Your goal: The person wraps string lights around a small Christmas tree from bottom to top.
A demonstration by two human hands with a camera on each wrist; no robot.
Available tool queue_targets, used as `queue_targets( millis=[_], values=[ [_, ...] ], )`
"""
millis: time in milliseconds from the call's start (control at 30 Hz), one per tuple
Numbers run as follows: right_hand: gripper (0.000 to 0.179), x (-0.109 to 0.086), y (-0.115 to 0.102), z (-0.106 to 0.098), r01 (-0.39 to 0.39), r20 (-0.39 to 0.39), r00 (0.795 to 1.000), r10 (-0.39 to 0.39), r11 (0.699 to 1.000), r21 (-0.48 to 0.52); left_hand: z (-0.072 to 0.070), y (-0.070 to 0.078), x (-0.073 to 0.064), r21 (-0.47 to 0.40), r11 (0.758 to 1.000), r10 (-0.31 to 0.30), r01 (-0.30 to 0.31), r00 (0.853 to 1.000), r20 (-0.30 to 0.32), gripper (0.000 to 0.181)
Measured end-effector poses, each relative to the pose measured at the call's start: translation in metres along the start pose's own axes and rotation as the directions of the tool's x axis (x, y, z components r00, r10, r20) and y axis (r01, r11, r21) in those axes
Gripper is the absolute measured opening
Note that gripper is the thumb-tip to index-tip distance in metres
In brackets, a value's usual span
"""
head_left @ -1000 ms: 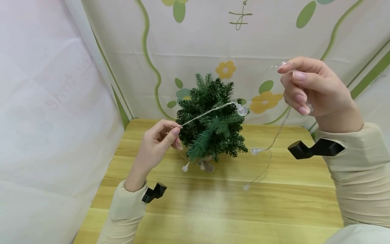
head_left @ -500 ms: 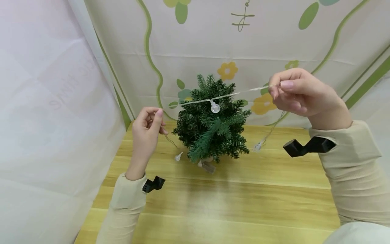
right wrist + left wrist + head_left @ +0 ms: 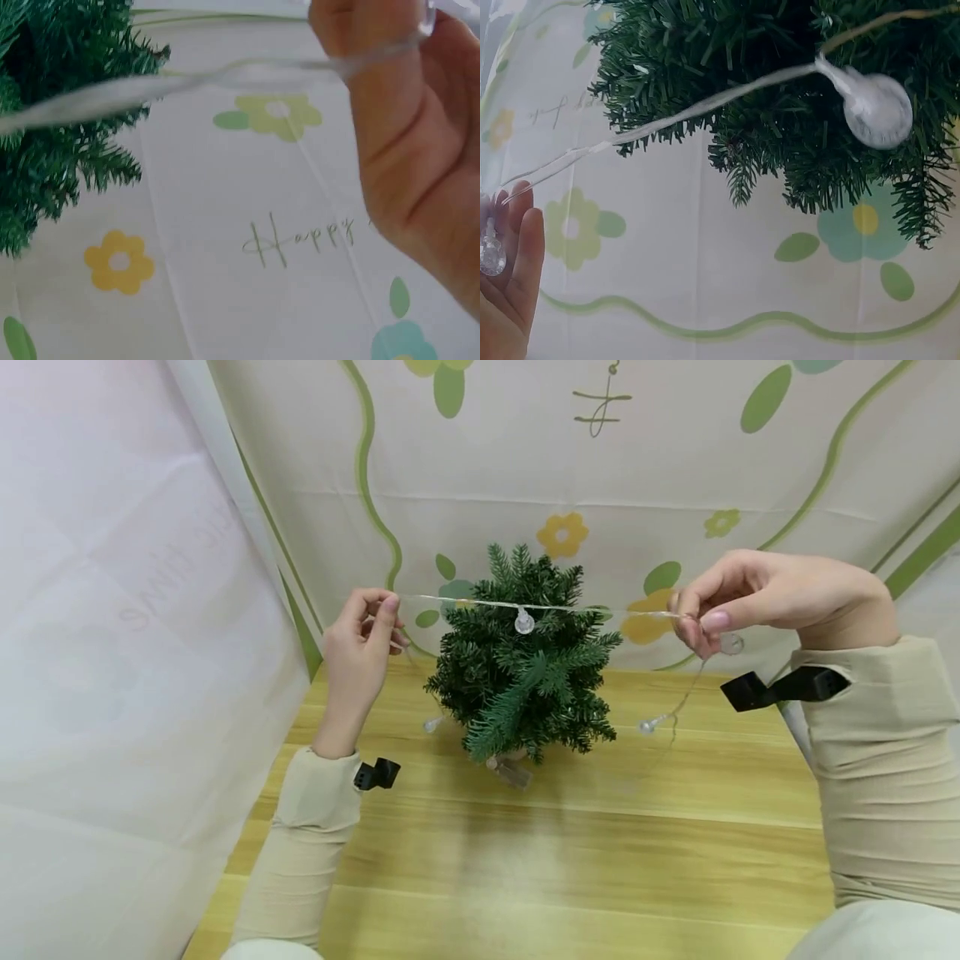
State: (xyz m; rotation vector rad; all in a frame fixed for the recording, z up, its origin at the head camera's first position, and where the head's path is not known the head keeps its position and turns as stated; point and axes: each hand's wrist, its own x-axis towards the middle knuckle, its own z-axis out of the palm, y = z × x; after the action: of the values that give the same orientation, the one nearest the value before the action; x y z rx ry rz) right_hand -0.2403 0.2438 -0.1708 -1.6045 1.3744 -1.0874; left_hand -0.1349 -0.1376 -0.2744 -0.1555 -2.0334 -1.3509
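Note:
A string of lights (image 3: 480,602) is stretched level between the two hands in the head view, in front of the upper part of a small green artificial Christmas tree (image 3: 525,677). One clear round bulb (image 3: 524,622) dangles from its middle. On the left, my left hand (image 3: 360,631) pinches the wire between thumb and fingertips. My right hand (image 3: 772,597) pinches it on the other side, fingers bent downward, with another bulb (image 3: 731,644) beside them. Loose wire trails below both hands. The left wrist view has a large bulb (image 3: 877,109) close against the branches.
The tree stands on a wood-grain table (image 3: 600,852), its base mostly hidden by branches. A small brownish tag-like piece (image 3: 513,772) shows beneath it. Patterned cloth (image 3: 480,460) hangs behind, and a white cloth wall (image 3: 135,693) rises at left.
My left hand has moved up and left. The right hand has come down, bringing the wire level and taut. The middle bulb has shifted left to hang before the tree.

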Motion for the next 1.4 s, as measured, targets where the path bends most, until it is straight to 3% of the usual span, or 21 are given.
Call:
queue_targets(
  millis=[100, 200, 333, 400, 467, 500, 567, 633, 700, 800, 900, 1000, 1100, 1167, 1300, 1400],
  values=[
    [0.029, 0.000, 0.005, -0.002, 0.107, 0.017, 0.994, -0.108, 0.994, 0.036, 0.001, -0.001, 0.004, 0.014, 1.000, -0.010, 0.010, 1.000, 0.001, 0.028],
    [0.025, 0.000, 0.010, -0.002, 0.225, -0.031, 0.974, -0.223, 0.963, 0.146, 0.003, -0.004, 0.006, 0.023, 0.999, -0.022, 0.023, 1.000, -0.010, 0.029],
    [0.036, -0.001, 0.013, -0.003, 0.324, -0.189, 0.941, -0.281, 0.908, 0.265, 0.005, -0.009, 0.009, 0.063, 0.998, 0.009, -0.007, 0.999, -0.040, 0.027],
    [0.043, -0.003, 0.011, -0.004, 0.316, -0.315, 0.921, -0.231, 0.914, 0.255, 0.006, -0.012, 0.012, 0.091, 0.995, 0.031, -0.026, 0.998, -0.060, 0.026],
    [0.044, -0.002, 0.008, -0.005, 0.268, -0.479, 0.868, -0.132, 0.936, 0.227, 0.007, -0.014, 0.013, 0.112, 0.993, 0.042, -0.034, 0.996, -0.074, 0.025],
    [0.042, -0.001, 0.006, -0.005, 0.227, -0.562, 0.825, -0.065, 0.948, 0.223, 0.007, -0.016, 0.014, 0.124, 0.992, 0.046, -0.037, 0.996, -0.075, 0.025],
    [0.035, 0.003, 0.003, -0.005, 0.171, -0.698, 0.715, 0.043, 0.957, 0.234, 0.008, -0.019, 0.016, 0.167, 0.985, 0.063, -0.051, 0.996, -0.065, 0.025],
    [0.026, 0.009, 0.000, -0.005, 0.204, -0.793, 0.602, 0.089, 0.944, 0.260, 0.008, -0.023, 0.018, 0.234, 0.969, 0.091, -0.079, 0.995, -0.040, 0.023],
    [0.017, 0.015, -0.001, -0.007, 0.293, -0.847, 0.525, 0.078, 0.918, 0.266, 0.009, -0.027, 0.019, 0.307, 0.944, 0.128, -0.122, 0.992, 0.001, 0.018],
    [0.007, 0.023, -0.002, -0.009, 0.420, -0.901, 0.430, 0.055, 0.871, 0.253, 0.011, -0.030, 0.019, 0.386, 0.905, 0.173, -0.179, 0.984, 0.052, 0.016],
    [0.010, 0.029, -0.002, -0.014, 0.484, -0.931, 0.360, 0.066, 0.840, 0.247, 0.013, -0.032, 0.020, 0.400, 0.895, 0.187, -0.199, 0.980, 0.068, 0.019],
    [0.013, 0.034, -0.001, -0.019, 0.536, -0.937, 0.330, 0.115, 0.794, 0.287, 0.016, -0.035, 0.022, 0.403, 0.895, 0.182, -0.192, 0.981, 0.063, 0.022],
    [0.015, 0.038, 0.000, -0.025, 0.581, -0.929, 0.331, 0.165, 0.740, 0.338, 0.020, -0.038, 0.024, 0.397, 0.904, 0.153, -0.158, 0.987, 0.044, 0.025],
    [0.020, 0.041, 0.002, -0.028, 0.594, -0.926, 0.330, 0.182, 0.723, 0.353, 0.024, -0.040, 0.025, 0.387, 0.914, 0.115, -0.120, 0.993, 0.036, 0.027],
    [0.023, 0.050, 0.006, -0.031, 0.581, -0.931, 0.304, 0.204, 0.735, 0.350, 0.030, -0.043, 0.028, 0.387, 0.921, 0.027, -0.046, 0.998, 0.056, 0.036],
    [0.021, 0.056, 0.010, -0.033, 0.516, -0.942, 0.258, 0.214, 0.794, 0.321, 0.033, -0.046, 0.030, 0.404, 0.914, -0.008, -0.028, 0.996, 0.087, 0.041]
  ],
)
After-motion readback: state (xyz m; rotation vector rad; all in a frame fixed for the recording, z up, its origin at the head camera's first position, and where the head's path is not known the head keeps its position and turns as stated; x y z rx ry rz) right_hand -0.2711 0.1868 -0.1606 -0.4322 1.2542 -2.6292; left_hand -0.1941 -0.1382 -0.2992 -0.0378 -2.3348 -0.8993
